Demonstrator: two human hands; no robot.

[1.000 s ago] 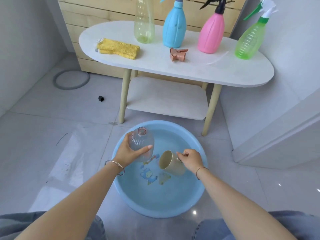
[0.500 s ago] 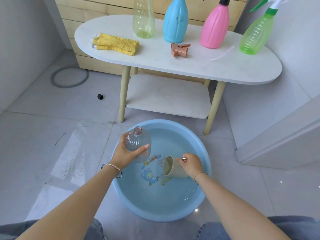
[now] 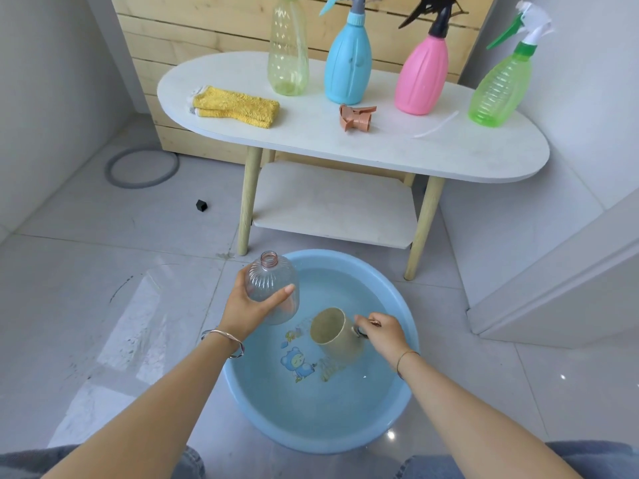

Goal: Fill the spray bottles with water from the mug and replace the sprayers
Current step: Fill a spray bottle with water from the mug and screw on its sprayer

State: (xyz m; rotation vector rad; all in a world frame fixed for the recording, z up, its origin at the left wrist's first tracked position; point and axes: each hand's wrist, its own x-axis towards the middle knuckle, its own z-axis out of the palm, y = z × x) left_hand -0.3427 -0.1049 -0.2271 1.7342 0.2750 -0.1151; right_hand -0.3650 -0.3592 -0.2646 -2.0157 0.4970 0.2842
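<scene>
Over the basin (image 3: 345, 259) on glossy tiles (image 3: 103, 271), left hand (image 3: 247, 307) grips the bottle (image 3: 271, 285); right hand (image 3: 382, 331) pinches the mug (image 3: 333, 331); table (image 3: 345, 150) behind.

Both forearms are bare up to the frame edge. A silver bangle (image 3: 224, 341), rounded and shiny, sits on the wrist behind the left hand (image 3: 247, 307). A thin bracelet (image 3: 406, 357) circles the wrist behind the right hand (image 3: 383, 335). Faded blue-grey jeans (image 3: 103, 461) cover both knees.
</scene>
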